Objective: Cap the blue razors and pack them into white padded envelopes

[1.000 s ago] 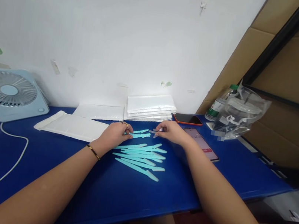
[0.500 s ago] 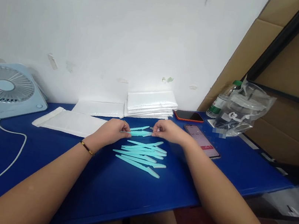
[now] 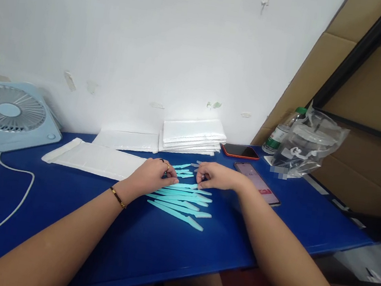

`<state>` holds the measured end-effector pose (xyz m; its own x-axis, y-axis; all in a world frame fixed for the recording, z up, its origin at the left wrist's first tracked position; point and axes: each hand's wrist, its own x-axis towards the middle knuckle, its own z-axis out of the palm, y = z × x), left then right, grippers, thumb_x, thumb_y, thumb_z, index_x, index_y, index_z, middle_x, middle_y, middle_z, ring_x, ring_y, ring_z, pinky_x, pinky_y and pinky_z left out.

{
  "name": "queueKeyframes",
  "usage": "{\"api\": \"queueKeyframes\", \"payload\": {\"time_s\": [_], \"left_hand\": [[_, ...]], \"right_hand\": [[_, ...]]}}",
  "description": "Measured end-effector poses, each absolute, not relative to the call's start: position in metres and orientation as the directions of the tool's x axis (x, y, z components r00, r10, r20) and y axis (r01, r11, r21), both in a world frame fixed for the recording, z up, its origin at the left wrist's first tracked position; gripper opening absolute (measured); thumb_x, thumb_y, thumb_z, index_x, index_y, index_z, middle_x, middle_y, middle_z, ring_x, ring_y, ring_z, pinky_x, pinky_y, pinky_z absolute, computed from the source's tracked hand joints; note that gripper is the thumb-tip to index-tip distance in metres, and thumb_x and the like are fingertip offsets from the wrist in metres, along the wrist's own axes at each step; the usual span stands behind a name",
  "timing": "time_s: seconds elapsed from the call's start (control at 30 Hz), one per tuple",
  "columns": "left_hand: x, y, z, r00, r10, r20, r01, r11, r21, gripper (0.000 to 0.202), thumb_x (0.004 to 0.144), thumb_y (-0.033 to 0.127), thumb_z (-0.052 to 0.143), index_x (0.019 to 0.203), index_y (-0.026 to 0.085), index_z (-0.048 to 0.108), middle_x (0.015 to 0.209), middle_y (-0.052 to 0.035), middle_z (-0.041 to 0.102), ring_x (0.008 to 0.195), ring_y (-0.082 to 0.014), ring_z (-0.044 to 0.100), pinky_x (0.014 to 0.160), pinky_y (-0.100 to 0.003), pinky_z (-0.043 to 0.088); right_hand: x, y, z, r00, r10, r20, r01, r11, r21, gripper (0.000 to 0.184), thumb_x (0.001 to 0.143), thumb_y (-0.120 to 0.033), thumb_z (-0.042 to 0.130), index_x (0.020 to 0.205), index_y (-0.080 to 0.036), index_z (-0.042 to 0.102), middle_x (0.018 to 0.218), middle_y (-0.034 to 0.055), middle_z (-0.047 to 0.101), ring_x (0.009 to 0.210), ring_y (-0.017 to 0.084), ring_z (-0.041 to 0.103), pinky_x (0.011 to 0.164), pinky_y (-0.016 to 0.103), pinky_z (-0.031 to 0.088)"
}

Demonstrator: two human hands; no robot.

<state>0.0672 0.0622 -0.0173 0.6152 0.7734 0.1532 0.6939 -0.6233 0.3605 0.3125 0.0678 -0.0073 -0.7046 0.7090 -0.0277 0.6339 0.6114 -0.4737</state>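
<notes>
Several thin turquoise plastic sticks (image 3: pixel 181 201) lie side by side on the blue table (image 3: pixel 146 246). My left hand (image 3: pixel 151 176), with a ring and a gold bracelet, rests at the left end of the pile, its fingers pinched on the top stick (image 3: pixel 179 185). My right hand (image 3: pixel 216 175) sits at the far right end of the pile, fingers curled over the stick tips; what they grip is hidden. A few more sticks (image 3: pixel 182 169) lie between the two hands.
A light-blue desk fan (image 3: pixel 10 116) with a white cable (image 3: pixel 3 218) stands at left. Flat white bags (image 3: pixel 95 158) and a stack of them (image 3: pixel 193 136) lie by the wall. Two phones (image 3: pixel 258 182) (image 3: pixel 240 151), a bottle (image 3: pixel 280 132) and a clear plastic bag (image 3: pixel 307 143) sit right.
Both hands have shifted a little toward me, from the far sticks down onto the top of the main pile. The pile itself has not moved.
</notes>
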Motion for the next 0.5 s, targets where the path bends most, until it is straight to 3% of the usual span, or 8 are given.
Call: {"api": "queueKeyframes", "payload": {"time_s": [0.23, 0.33, 0.4, 0.5], "left_hand": [[0.059, 0.070, -0.016, 0.558, 0.821, 0.119, 0.772, -0.566, 0.288, 0.020, 0.077, 0.034, 0.055, 0.068, 0.022, 0.068, 0.075, 0.0006, 0.067, 0.065, -0.0142, 0.057, 0.060, -0.025, 0.035], [0.052, 0.075, -0.016, 0.514, 0.849, 0.127, 0.802, -0.527, 0.282, 0.020, 0.076, 0.038, 0.055, 0.077, 0.024, 0.068, 0.076, 0.0009, 0.067, 0.067, -0.0150, 0.057, 0.059, -0.025, 0.035], [0.052, 0.074, -0.015, 0.497, 0.854, 0.154, 0.804, -0.520, 0.289, 0.023, 0.075, 0.042, 0.056, 0.085, 0.024, 0.067, 0.079, 0.0007, 0.067, 0.070, -0.0157, 0.058, 0.059, -0.025, 0.036], [0.056, 0.067, -0.014, 0.540, 0.828, 0.152, 0.770, -0.559, 0.307, 0.027, 0.075, 0.046, 0.055, 0.080, 0.023, 0.067, 0.080, -0.0003, 0.066, 0.072, -0.0160, 0.057, 0.060, -0.025, 0.037]], "right_hand": [[0.321, 0.075, -0.009, -0.588, 0.802, 0.103, 0.684, 0.561, -0.465, 0.013, 0.076, -0.029, 0.062, 0.076, -0.016, 0.065, 0.083, 0.0037, 0.056, 0.071, 0.013, 0.052, 0.062, 0.023, 0.039], [0.332, 0.078, -0.005, -0.466, 0.873, 0.145, 0.757, 0.478, -0.445, 0.017, 0.074, -0.032, 0.064, 0.079, -0.016, 0.065, 0.083, 0.0040, 0.058, 0.075, 0.015, 0.053, 0.065, 0.024, 0.040], [0.335, 0.075, -0.001, -0.469, 0.875, 0.119, 0.757, 0.467, -0.457, 0.021, 0.071, -0.035, 0.066, 0.081, -0.017, 0.066, 0.085, 0.0039, 0.059, 0.076, 0.016, 0.054, 0.066, 0.025, 0.040], [0.330, 0.067, 0.003, -0.589, 0.808, -0.027, 0.720, 0.509, -0.472, 0.023, 0.067, -0.038, 0.071, 0.078, -0.018, 0.068, 0.084, 0.0031, 0.059, 0.074, 0.015, 0.054, 0.064, 0.024, 0.040]]}}
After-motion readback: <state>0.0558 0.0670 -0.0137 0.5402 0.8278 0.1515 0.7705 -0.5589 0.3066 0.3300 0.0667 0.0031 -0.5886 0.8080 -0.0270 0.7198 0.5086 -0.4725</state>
